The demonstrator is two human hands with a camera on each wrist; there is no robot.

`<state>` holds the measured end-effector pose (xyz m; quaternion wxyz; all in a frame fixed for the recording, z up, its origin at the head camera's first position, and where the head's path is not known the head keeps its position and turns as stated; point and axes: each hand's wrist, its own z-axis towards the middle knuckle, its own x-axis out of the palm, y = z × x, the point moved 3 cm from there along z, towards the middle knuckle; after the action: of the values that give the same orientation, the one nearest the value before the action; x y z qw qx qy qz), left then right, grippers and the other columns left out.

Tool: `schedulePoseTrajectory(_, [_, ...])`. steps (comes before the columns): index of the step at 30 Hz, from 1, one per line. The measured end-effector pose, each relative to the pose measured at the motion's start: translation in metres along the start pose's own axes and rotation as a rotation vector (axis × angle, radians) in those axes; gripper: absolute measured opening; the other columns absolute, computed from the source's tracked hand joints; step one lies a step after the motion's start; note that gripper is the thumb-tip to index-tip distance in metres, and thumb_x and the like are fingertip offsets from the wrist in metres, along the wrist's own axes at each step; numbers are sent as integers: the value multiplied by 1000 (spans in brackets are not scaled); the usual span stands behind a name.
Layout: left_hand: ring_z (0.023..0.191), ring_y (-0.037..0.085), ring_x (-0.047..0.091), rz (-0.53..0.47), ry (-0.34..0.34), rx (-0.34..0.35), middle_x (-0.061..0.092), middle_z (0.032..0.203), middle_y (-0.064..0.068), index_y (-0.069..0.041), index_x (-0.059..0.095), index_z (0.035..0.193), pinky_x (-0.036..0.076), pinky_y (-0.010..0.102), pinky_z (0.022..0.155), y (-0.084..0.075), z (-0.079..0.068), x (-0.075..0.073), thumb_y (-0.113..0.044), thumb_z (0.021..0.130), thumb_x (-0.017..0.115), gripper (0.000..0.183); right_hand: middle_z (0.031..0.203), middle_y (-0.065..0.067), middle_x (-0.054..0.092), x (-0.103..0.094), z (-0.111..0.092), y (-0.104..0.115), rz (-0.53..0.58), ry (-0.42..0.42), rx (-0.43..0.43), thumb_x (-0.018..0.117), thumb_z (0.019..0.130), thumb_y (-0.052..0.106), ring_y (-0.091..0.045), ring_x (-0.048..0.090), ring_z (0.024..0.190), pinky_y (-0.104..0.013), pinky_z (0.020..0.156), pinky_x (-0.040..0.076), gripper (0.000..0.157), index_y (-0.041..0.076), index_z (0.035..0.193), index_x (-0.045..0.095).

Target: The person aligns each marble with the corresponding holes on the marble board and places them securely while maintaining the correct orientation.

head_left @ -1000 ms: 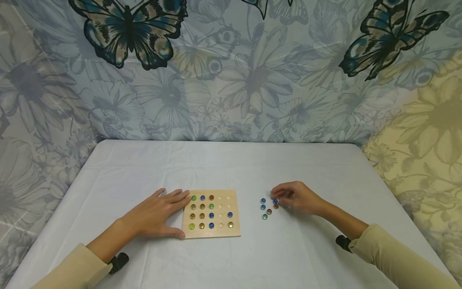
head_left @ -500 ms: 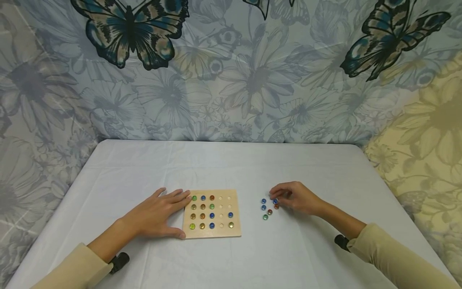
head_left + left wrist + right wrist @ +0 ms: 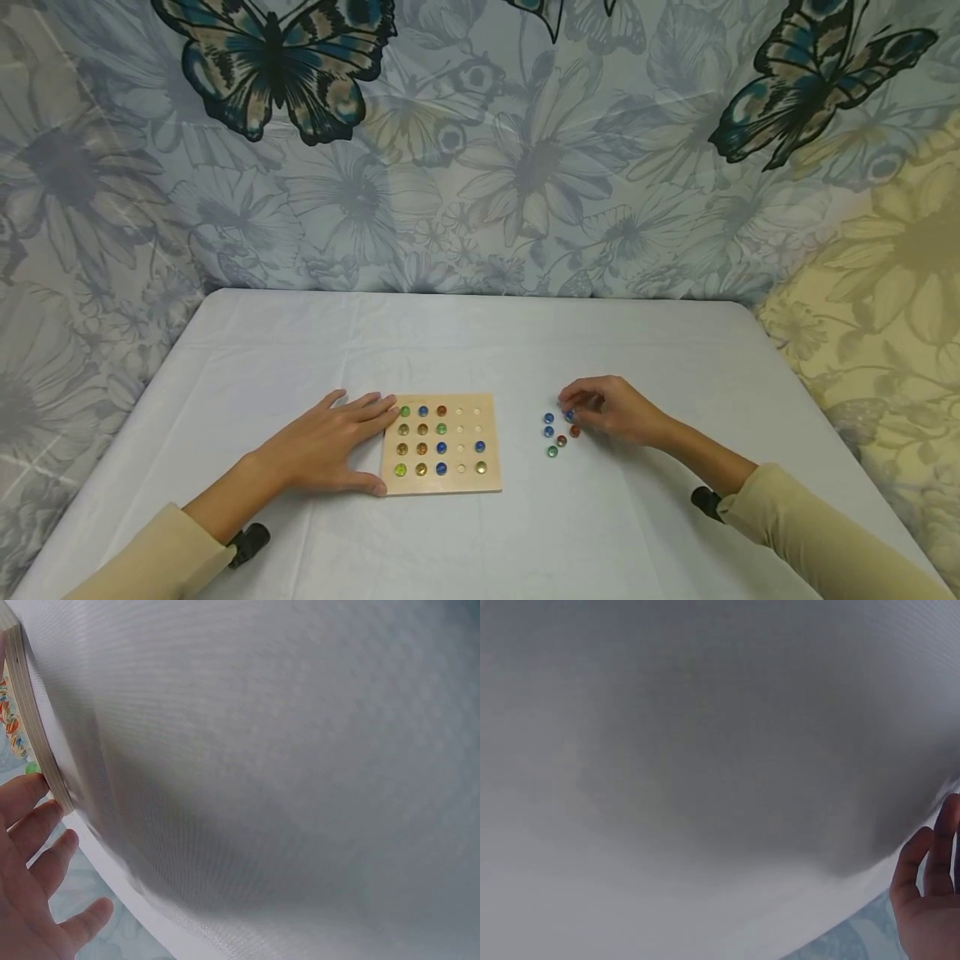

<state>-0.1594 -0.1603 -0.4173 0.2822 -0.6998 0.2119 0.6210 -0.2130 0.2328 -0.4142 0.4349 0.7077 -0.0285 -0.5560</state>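
Observation:
A square wooden board (image 3: 487, 483) with rows of hollows lies on the table, glass marbles in many of them. My left hand (image 3: 326, 442) rests along its left side, fingers fairly straight and spread: index fingertip at the upper left corner, thumb at the lower one. The left wrist view shows fingertips (image 3: 34, 787) against the board's side edge (image 3: 41, 735). To the right of the board, my right hand (image 3: 618, 408) pinches a blue marble (image 3: 568, 415) between thumb and forefinger, partly covered by the fingers. In the right wrist view only curled fingers (image 3: 937, 855) show, the marble hidden.
Several loose marbles lie beside the right fingertips, among them a blue marble (image 3: 548, 432), a reddish marble (image 3: 574, 431) and a green marble (image 3: 552, 452). White cloth covers the table (image 3: 450, 342). A patterned fabric backdrop (image 3: 480, 208) rises behind its far edge.
My right hand has shifted slightly left, and the blue marble at its fingertips has moved a little left and away from the reddish one. The left hand and board stay put.

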Motion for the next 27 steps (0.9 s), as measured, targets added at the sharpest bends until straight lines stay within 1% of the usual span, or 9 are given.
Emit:
schedulePoseTrajectory(5, [135,21,30,1,-1,0,30,149,-1,-18,36,144,22,57,104,0,0,0,-83,68,43,100,94,3,67,-1,4,6,-18,-58,-45,69,79,1,-10,60,83,-34,71,50,26,8,105,67])
schedulePoseTrajectory(11, [135,22,29,4,3,-1,30,149,-1,-18,36,144,22,57,104,1,1,1,-83,68,43,100,96,1,67,3,13,16,5,-97,-36,68,82,5,-8,60,83,-31,71,50,24,7,106,66])
schedulePoseTrajectory(19, [135,21,28,5,0,5,29,149,-1,-17,36,143,21,57,104,1,-1,2,-83,68,42,100,98,1,67,17,29,33,32,-84,-63,68,83,7,-7,60,85,-33,73,50,24,7,106,66])
schedulePoseTrajectory(22, [135,21,28,9,-5,7,29,149,-1,-18,37,143,21,56,104,1,0,3,-83,68,42,100,96,3,68,24,35,40,43,-68,-60,69,82,8,-5,60,85,-33,73,49,23,8,106,66])
schedulePoseTrajectory(27, [136,21,27,10,-14,11,30,149,-1,-18,37,143,22,56,104,2,1,3,-83,68,43,100,93,5,68,35,42,51,85,-41,-87,69,82,8,-6,59,85,-35,75,48,24,8,106,66])
